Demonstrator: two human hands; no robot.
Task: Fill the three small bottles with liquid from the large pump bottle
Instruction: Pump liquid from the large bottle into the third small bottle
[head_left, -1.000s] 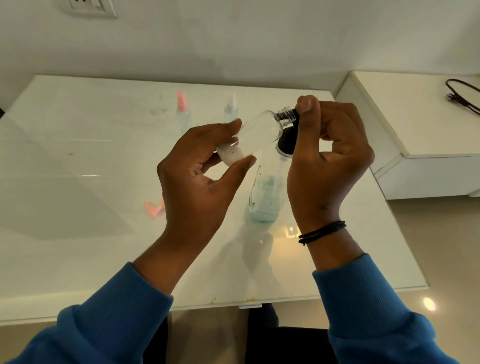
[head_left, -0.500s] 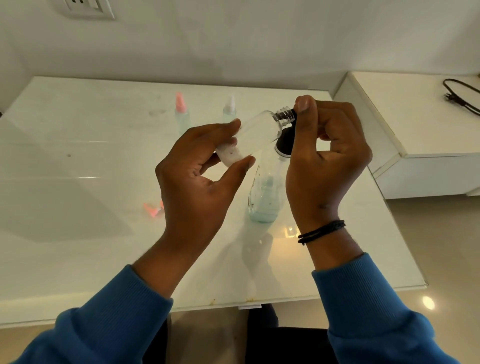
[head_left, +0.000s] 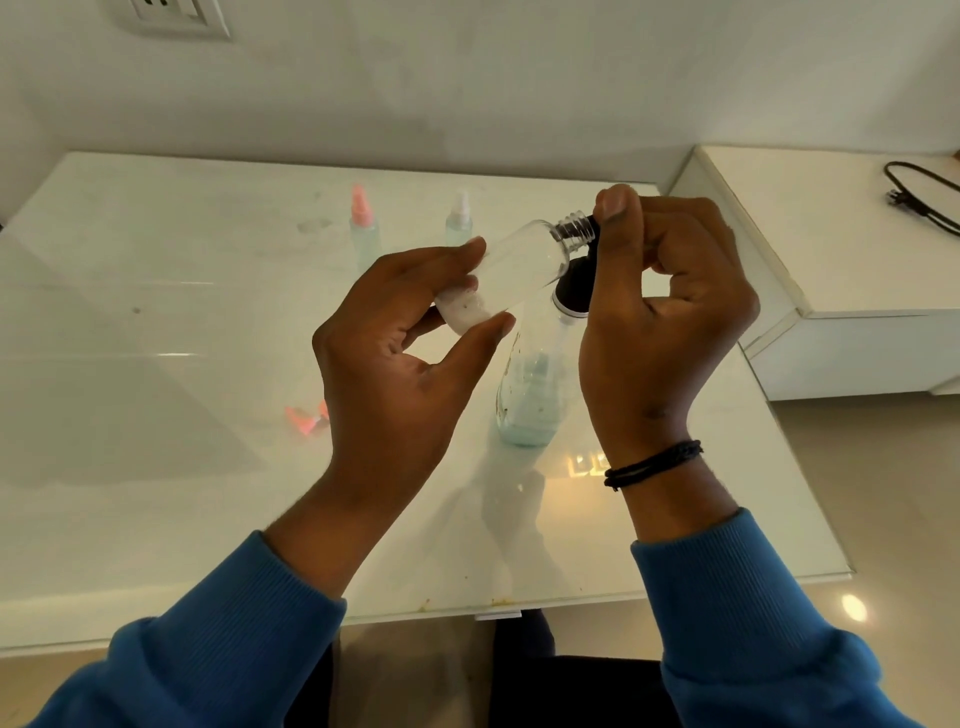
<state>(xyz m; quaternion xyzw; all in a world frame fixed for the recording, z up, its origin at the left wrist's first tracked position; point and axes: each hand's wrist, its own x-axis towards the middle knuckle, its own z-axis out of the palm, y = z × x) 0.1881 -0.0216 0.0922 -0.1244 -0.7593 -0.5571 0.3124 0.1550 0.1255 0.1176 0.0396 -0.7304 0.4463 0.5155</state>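
Note:
My left hand (head_left: 400, 353) holds a small clear bottle (head_left: 519, 265) tilted, its threaded open neck up and to the right, with white foam at its lower end. The large pump bottle (head_left: 530, 400) stands on the table beneath, holding pale blue liquid. My right hand (head_left: 660, 312) is closed around its black pump head (head_left: 574, 286), the thumb on top right at the small bottle's neck. Two other small bottles stand at the back: one with a pink cap (head_left: 363, 228) and one with a white cap (head_left: 459, 221).
The white glass table (head_left: 156, 493) has a loose pink cap (head_left: 306, 418) lying left of my left hand. A white cabinet (head_left: 831, 249) stands to the right with a black cable (head_left: 919, 197) on it. A wall socket (head_left: 171, 15) is above.
Almost nothing has moved; both hands keep the same hold, with the small bottle's neck at the pump head.

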